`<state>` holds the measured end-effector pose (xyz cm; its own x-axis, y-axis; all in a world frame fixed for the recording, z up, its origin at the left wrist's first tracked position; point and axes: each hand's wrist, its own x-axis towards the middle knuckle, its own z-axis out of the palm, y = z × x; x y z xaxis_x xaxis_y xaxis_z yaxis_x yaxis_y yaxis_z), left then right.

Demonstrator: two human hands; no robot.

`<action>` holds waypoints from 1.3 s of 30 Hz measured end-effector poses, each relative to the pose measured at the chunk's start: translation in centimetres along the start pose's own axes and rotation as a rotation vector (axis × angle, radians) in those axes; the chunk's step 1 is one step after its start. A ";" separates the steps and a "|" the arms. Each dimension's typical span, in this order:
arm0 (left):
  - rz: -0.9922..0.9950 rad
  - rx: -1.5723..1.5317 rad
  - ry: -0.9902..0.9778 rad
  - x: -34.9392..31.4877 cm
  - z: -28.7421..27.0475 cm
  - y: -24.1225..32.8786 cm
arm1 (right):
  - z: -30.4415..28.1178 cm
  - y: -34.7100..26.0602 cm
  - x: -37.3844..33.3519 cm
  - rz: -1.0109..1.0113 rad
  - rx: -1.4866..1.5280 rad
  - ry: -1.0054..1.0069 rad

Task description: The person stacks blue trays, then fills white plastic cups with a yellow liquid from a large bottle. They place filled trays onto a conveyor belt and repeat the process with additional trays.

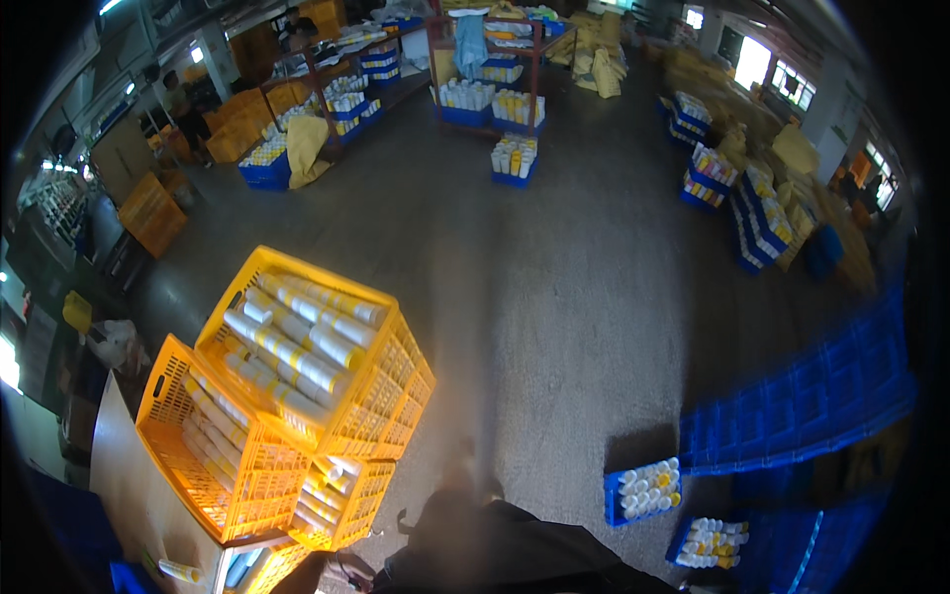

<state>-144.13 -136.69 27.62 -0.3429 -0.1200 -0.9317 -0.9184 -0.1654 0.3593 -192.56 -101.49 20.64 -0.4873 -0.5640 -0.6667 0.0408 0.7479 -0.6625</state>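
Note:
At the lower edge, left of my dark-clothed body, part of my left hand (336, 572) shows, dim and cut off; its fingers are not clear. Closest to it is a yellow slatted crate (371, 500) holding white and yellow tubes. A larger yellow crate (401, 371), filled with rows of white cylinders (282, 346) with yellow bands, rests tilted above it. Beside that, another yellow crate (262, 490) holds more long cylinders along one side. My right hand is out of the picture.
A pale tabletop (124, 460) bears a loose tube (179, 570) at lower left. Blue crates of tubes stand at right (614, 500), near a big blue crate stack (802, 396). Farther off are a rack (539, 74), wooden boxes (153, 213), more crates (265, 176) and a person (186, 114).

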 end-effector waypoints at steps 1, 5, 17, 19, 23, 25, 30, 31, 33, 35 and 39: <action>-0.011 -0.016 -0.028 1.1 -1.0 1.9 | -1.0 -1.0 2.0 -0.006 0.012 -0.002; -0.010 -0.040 -0.044 10.0 -7.0 11.0 | -4.7 -3.9 9.4 0.014 0.071 -0.002; 0.982 0.756 0.367 41.9 -15.2 63.2 | -19.5 -15.4 22.9 0.191 0.682 0.151; 1.231 0.946 0.301 44.6 -15.1 71.2 | -22.3 -17.4 26.9 0.156 0.693 0.143; 1.147 0.770 0.172 47.9 -15.4 83.5 | -27.8 -18.4 34.8 -0.051 0.196 0.172; 1.081 0.784 0.208 49.2 -17.5 86.8 | -30.7 -17.5 39.9 0.030 0.101 0.141; 0.540 0.622 0.518 51.4 -25.9 86.3 | -40.1 -14.5 53.0 0.153 -0.177 -0.056; 0.394 0.732 0.461 51.6 -28.3 85.0 | -42.5 -14.9 56.0 0.135 -0.240 -0.101; 0.037 0.444 0.512 52.3 -31.4 82.7 | -47.6 -17.4 62.2 0.012 -0.405 -0.221; -0.127 0.219 0.622 52.9 -33.5 80.5 | -54.2 -22.2 68.6 0.032 -0.501 -0.132; -0.250 -0.098 0.575 56.3 -35.0 81.9 | -63.2 -32.7 79.6 -0.222 -0.637 0.215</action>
<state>-231.72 -191.28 6.50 0.0657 -0.5685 -0.8201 -0.9254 -0.3422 0.1631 -287.82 -148.71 10.75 -0.5894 -0.6940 -0.4134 -0.5654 0.7199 -0.4025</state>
